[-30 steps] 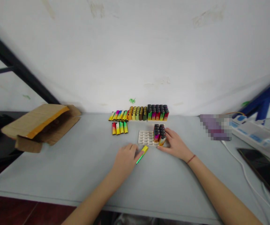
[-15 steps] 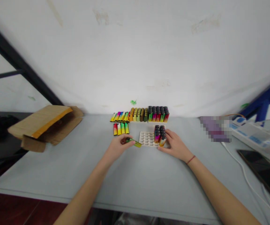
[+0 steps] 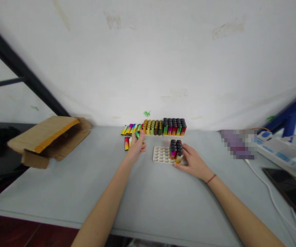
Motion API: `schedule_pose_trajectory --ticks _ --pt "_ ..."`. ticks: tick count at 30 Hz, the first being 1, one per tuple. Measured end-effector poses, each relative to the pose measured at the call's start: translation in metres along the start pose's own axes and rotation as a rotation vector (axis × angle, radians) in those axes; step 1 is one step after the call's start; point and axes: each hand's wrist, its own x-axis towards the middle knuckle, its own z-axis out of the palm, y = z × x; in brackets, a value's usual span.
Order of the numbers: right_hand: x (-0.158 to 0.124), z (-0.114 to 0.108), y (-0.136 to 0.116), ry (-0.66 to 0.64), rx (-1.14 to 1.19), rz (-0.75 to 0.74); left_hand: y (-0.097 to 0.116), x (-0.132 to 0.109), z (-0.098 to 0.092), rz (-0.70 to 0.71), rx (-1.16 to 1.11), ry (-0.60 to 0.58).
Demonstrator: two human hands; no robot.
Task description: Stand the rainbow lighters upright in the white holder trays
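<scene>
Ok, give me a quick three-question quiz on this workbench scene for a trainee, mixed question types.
1. True or false: the right hand rests beside the white moulded plastic tray.
2. The left hand holds: A) a multicoloured plastic lighter, B) a steel screwdriver, C) a tape roll.
3. Fill in: the black-capped lighters standing in the tray fill its ___ end.
Key: 1 true; 2 A; 3 right.

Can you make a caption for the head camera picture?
Left hand holds a green plastic lighter; right hand touches the white pocketed plastic tray.
</scene>
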Motion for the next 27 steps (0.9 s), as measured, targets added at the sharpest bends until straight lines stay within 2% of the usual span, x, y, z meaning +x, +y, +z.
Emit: schedule_pose_trajectory --ticks 3,6,10,14,20,23,27 --pt "0.0 0.0 0.0 0.0 0.001 -0.008 -0.012 0.002 -0.004 0.091 0.14 0.041" --pt "0.0 -0.001 0.0 0.0 -0.01 -0.008 -0.019 -0.001 -0.009 0.166 0.245 0.011" --pt "-0.001 -0.001 0.001 -0.013 -0.008 -0.012 -0.016 -0.007 -0.009 0.203 0.219 -0.064" --pt "-0.001 -0.001 0.002 -0.007 0.002 -0.005 -0.014 -0.011 -0.006 0.211 0.156 -0.055" --pt "-0.002 -0.002 0.004 -0.009 0.004 -0.012 -0.015 -0.012 -0.004 0.122 0.053 0.033" --pt "-0.002 -0.002 0.004 -0.01 0.001 -0.016 -0.013 -0.014 -0.003 0.104 0.009 0.004" --pt "-0.002 -0.003 0.003 -0.01 -0.001 -0.011 -0.018 -0.015 0.0 -0.022 -0.013 -0.023"
